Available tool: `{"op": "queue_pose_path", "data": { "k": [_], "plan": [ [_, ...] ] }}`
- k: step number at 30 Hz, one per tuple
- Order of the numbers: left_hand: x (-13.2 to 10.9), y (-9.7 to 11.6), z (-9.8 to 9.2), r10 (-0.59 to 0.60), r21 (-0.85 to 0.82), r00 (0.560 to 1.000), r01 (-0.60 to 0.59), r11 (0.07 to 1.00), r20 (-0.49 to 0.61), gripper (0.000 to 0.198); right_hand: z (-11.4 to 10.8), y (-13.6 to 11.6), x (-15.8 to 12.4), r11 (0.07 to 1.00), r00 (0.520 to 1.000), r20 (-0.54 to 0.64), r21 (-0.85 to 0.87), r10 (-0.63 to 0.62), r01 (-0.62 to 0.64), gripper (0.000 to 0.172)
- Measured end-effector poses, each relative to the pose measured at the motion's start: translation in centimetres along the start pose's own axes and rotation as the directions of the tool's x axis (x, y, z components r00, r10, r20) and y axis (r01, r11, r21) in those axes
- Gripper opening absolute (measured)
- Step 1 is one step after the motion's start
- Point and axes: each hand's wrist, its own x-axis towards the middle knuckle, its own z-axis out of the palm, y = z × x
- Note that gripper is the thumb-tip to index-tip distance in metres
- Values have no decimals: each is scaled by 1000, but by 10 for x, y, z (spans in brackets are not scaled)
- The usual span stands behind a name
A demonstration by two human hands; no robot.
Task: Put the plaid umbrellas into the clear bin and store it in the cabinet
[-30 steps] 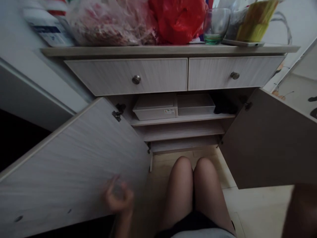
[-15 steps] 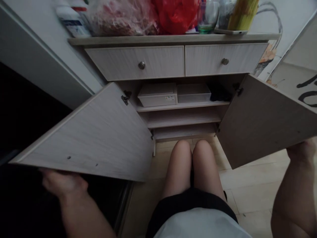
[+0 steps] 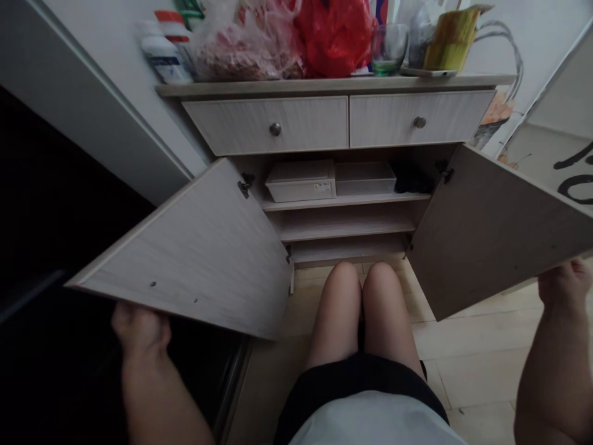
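Note:
A low cabinet with pale wood grain stands in front of me, both of its doors swung outward. My left hand [image 3: 141,329] is closed at the lower outer edge of the left cabinet door [image 3: 199,253], its fingertips hidden by the panel. At the outer edge of the right cabinet door [image 3: 500,235], my right hand [image 3: 564,284] is closed with fingers curled against the wood. On the upper shelf inside sit a white lidded box [image 3: 301,181], a clear plastic bin [image 3: 365,178] and a dark bundle [image 3: 412,178] whose kind I cannot tell.
Two drawers with round knobs [image 3: 275,129] run above the doors. The cabinet top carries white bottles [image 3: 165,60], a clear bag [image 3: 245,52], a red plastic bag [image 3: 334,37], a glass [image 3: 389,52] and a yellow container [image 3: 450,42]. My knees [image 3: 364,290] are between the doors.
The left door's outer edge and my left hand have moved inward to the right. The right door has hardly shifted. The view has tilted slightly, showing more of the cabinet top.

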Motion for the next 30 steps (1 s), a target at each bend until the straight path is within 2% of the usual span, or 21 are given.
{"op": "queue_pose_path", "data": {
  "k": [4,11,14,18,22,24,26,28,30],
  "plan": [
    [-1,-2,6,-111,-100,989,101,990,-97,43,1,3,-2,1000,999,-45,-24,7,-8,52],
    [2,-5,7,-105,-182,988,84,980,-111,35,-1,6,1,1000,1000,-6,11,-11,11,55],
    [0,-9,9,-96,-179,988,74,981,-117,30,2,4,-3,999,999,-44,-22,-27,26,58],
    [-18,-21,24,-34,-188,990,8,982,-136,31,16,4,-29,995,996,-82,-98,-18,10,60],
    [-58,-31,56,82,-128,987,-100,987,-139,40,42,4,-76,990,991,-92,-113,-97,86,53],
    [-83,-29,79,134,-114,990,-139,984,-51,44,59,-1,-102,977,987,-63,-162,-148,136,50],
    [-105,-21,104,173,-132,977,-157,979,122,47,76,-7,-126,963,985,5,-210,-173,170,48],
    [-123,-10,134,224,-185,922,-172,967,315,48,93,-15,-146,957,976,135,-216,-169,195,45],
    [-137,2,165,281,-231,847,-193,954,452,46,112,-22,-161,953,939,306,-203,-155,224,41]
  ]
}}
